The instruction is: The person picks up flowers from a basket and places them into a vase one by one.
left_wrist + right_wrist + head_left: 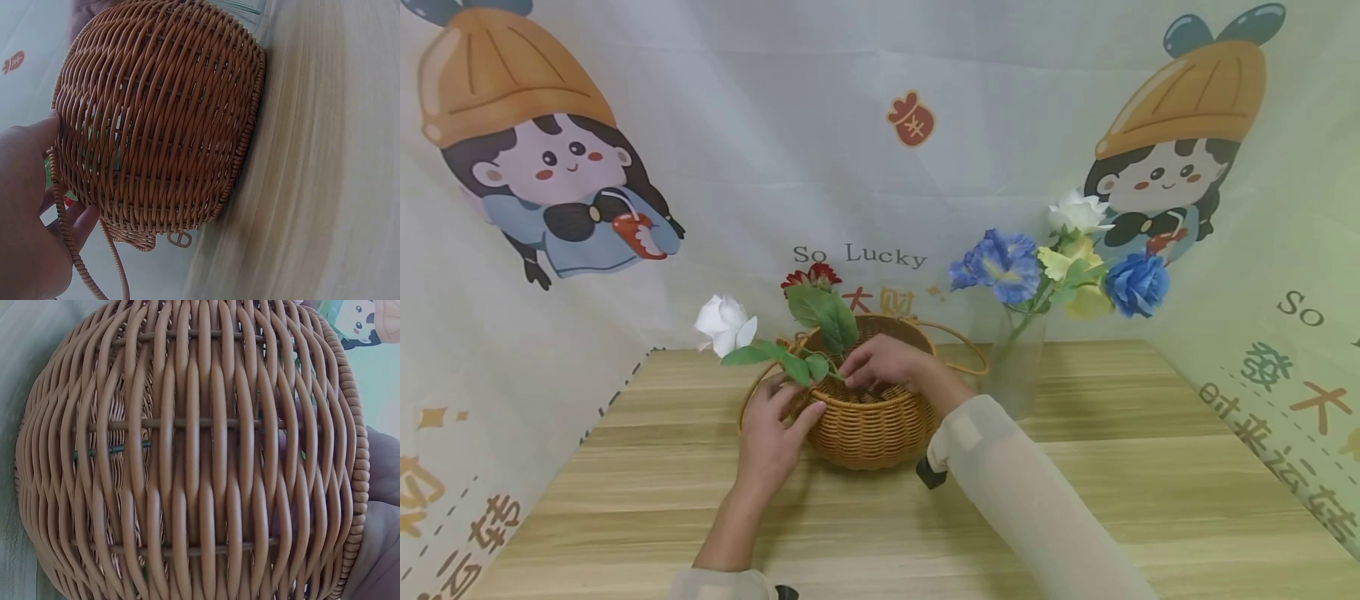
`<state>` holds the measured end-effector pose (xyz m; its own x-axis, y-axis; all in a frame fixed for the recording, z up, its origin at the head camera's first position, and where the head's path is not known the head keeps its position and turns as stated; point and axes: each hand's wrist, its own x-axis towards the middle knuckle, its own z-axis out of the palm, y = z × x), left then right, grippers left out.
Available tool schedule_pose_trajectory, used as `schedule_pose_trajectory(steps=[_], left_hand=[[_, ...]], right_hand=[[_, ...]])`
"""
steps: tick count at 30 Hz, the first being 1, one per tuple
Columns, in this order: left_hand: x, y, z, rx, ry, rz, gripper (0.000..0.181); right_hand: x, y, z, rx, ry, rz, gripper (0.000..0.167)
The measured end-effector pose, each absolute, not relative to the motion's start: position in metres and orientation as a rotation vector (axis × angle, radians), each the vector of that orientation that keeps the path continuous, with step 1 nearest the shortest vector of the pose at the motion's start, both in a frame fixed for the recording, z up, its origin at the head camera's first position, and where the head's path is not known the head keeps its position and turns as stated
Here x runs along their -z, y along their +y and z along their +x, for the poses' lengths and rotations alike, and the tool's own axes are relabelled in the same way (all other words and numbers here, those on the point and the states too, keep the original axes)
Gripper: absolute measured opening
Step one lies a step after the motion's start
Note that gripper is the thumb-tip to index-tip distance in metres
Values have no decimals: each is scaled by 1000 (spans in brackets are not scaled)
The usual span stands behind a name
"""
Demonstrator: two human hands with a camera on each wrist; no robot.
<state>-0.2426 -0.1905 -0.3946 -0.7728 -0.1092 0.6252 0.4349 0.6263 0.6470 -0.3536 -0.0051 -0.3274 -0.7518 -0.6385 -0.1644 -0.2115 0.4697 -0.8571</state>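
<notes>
A brown wicker basket [868,429] stands on the table. My left hand [772,433] grips its left side near the rim; in the left wrist view the thumb and fingers of that hand [31,206] lie against the wicker, beside the handle [75,250]. Over the opening, the fingers of my right hand [883,364] pinch the leafy stem of a white rose [722,325], whose bloom leans out to the left. A red flower [811,277] with broad green leaves rises at the back left of the basket. Wicker fills most of the right wrist view, with a green stem [112,451] visible through it.
Just right of the basket, a clear vase [1017,367] holds blue, yellow and white flowers [1003,265]. One basket handle [973,354] hangs out toward the vase. A printed cloth [880,183] backs the wood-grain table [865,533].
</notes>
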Motion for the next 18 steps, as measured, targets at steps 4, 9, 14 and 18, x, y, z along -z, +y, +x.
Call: schedule_pose_trajectory(steps=[4, 9, 14, 18], left_hand=[[394, -190, -243, 1114, -2203, -258, 27], [394, -189, -243, 1141, -2215, -252, 26], [395, -190, -243, 1161, -2231, -243, 27], [395, -191, -244, 1177, -2232, -248, 27]], right_hand=[[327, -5, -354, 1265, 2271, -695, 21], [329, -4, -354, 1373, 2259, -694, 22], [329, -3, -355, 1497, 2222, -691, 26], [329, -2, -355, 1596, 2181, -667, 27]])
